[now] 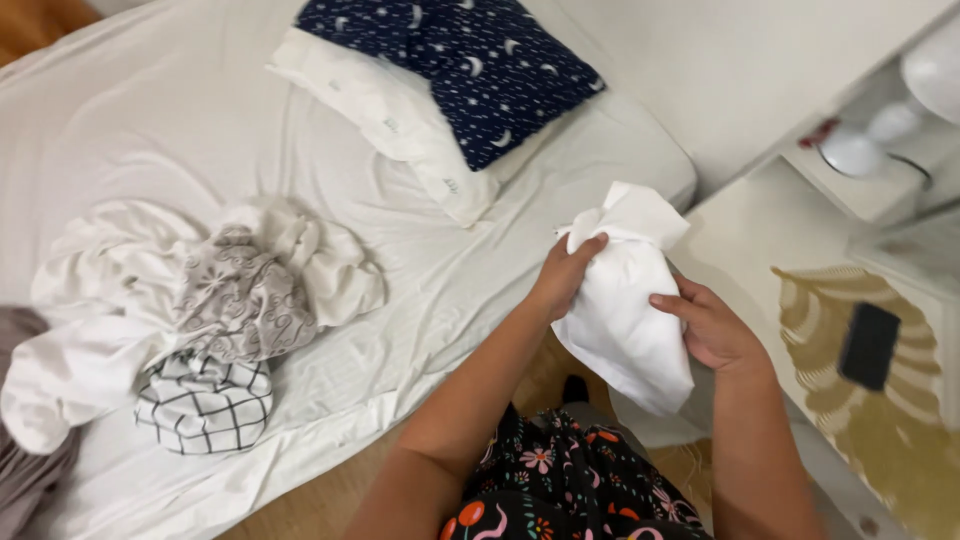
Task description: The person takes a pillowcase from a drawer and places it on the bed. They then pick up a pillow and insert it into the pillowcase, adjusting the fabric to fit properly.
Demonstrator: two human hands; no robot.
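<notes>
item: white cloth (pixel 625 310), bunched, held in the air between both hands, over the gap between the bed and a low white surface at the right, just above the person's patterned dark skirt (pixel 560 490). its lower end hangs loose and rounded; its upper end sticks up in a crumpled corner, likely because the grip gathers it at the middle.

left hand (pixel 562 280): fingers closed on the upper left edge of the white cloth, thumb side hidden behind the fabric. the hold reads as a pinch that keeps the bundle from dropping.

right hand (pixel 712 328): fingers curled around the right flank of the white cloth, thumb laid across its front, apparently supporting its weight from the side.

right of the hands: white bench (pixel 760 225) with a gold leaf-patterned mat (pixel 880 420); a dark flat phone-like object (pixel 868 345) lies on the mat, well apart from the cloth.

left, on the bed: heap of laundry (pixel 200 310), loosely piled, including plain white pieces, a grey swirl-printed piece and a black-and-white checked piece at the near edge. a grey fabric (pixel 22 440) lies at the frame's left border.

beneath: white bed sheet (pixel 440 280), wrinkled.

far: navy pillow with moons and stars (pixel 470 65) resting on top of a white pillow (pixel 390 105) at the head of the bed. far right, a shelf with rounded white objects (pixel 850 150), too blurred to identify.
</notes>
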